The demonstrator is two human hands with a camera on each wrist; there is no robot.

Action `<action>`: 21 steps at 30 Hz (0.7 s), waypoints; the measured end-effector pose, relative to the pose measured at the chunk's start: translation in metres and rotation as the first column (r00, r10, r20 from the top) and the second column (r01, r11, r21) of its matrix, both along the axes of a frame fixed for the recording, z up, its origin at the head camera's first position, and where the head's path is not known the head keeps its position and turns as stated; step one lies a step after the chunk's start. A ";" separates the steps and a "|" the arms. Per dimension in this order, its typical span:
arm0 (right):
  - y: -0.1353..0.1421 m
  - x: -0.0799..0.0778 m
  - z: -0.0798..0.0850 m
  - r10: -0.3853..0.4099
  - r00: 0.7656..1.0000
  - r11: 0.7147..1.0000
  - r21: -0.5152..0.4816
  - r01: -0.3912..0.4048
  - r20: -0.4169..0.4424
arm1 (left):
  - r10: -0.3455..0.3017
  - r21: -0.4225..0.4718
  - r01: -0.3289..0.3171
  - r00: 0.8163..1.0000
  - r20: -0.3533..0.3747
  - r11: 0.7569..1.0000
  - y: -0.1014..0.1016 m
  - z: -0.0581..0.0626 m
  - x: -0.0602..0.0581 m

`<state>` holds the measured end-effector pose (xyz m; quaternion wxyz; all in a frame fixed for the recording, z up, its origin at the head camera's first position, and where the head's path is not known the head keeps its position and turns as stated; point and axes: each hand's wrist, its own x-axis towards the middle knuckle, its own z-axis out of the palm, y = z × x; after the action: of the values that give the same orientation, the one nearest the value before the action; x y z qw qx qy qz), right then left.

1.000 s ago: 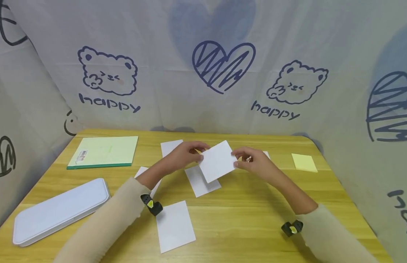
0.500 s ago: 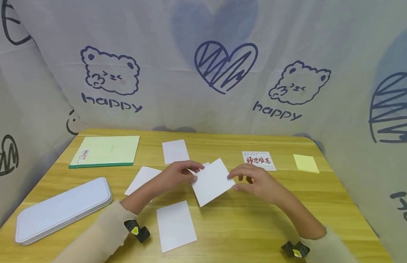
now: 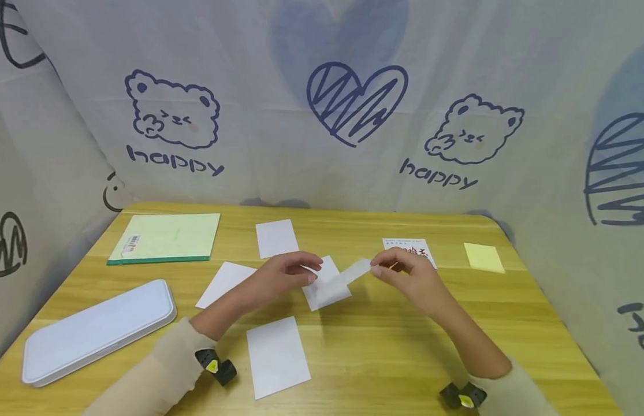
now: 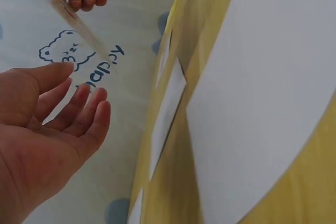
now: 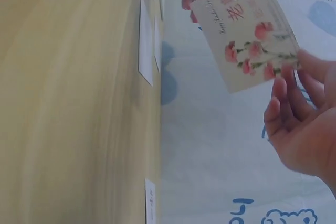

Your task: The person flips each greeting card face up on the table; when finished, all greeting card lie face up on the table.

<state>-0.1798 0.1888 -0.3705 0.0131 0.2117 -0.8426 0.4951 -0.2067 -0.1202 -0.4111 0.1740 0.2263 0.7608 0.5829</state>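
Note:
Between thumb and fingers, my right hand (image 3: 417,283) pinches a card (image 3: 359,270) by one edge, above the table. In the head view the card is tilted nearly edge-on and blurred. The right wrist view shows its printed face, with pink flowers (image 5: 254,51) and red characters. My left hand (image 3: 275,280) is just left of it, fingers loosely curved and holding nothing; a gap separates it from the card in the left wrist view. Below them a white card (image 3: 327,296) lies on the table. Behind my right hand lies a card with red characters (image 3: 421,252), partly covered.
More white cards lie around: one at the back (image 3: 277,238), one by my left forearm (image 3: 224,283), one in front (image 3: 278,358). A light green notebook (image 3: 168,236) and a white case (image 3: 98,332) are on the left. Yellow sticky notes (image 3: 483,257) lie right.
Both hands first lowered the card and came nearer. Then the left hand let go, and the card turned from its blank white side to nearly edge-on in the right hand.

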 end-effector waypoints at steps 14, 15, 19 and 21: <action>0.003 -0.009 -0.003 -0.097 0.987 0.980 -0.159 0.117 0.130 | 0.132 0.083 -0.130 0.991 -0.017 0.988 0.004 0.016 0.006; 0.003 -0.009 -0.004 -0.090 0.987 0.983 -0.150 0.110 0.135 | 0.140 0.092 -0.138 0.990 -0.019 0.986 0.004 0.017 0.006; 0.004 -0.009 -0.007 -0.060 0.990 0.996 -0.065 0.069 0.127 | 0.176 0.155 -0.173 0.984 -0.005 0.973 0.003 0.020 0.007; 0.003 -0.009 -0.008 -0.054 0.993 0.998 -0.010 0.056 0.101 | 0.194 0.187 -0.190 0.981 -0.002 0.964 0.003 0.022 0.008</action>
<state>-0.1889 0.1922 -0.3787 -0.0145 0.1631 -0.8445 0.5099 -0.1990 -0.1177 -0.3890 0.0871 0.1727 0.7230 0.6632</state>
